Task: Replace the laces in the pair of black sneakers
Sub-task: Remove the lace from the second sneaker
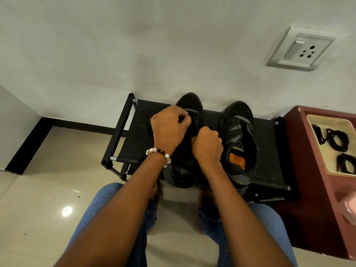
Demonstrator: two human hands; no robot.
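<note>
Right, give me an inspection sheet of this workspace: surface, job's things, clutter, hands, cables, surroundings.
Surface: black fabric shoe rack against the wall, carrying both sneakers.
Job's things: left sneaker under both hands; right sneaker untouched beside it, tongue open; coiled black laces in a cream tray on the maroon cabinet.
Clutter: pink object at the right edge, too cropped to identify.
Hands: left hand, beaded bracelet on its wrist, and right hand both curled at the left sneaker's lacing; what they pinch is hidden.
Cables: nothing seen.
Surroundings: white wall, wall socket, tiled floor, jeans-clad knees.
</note>
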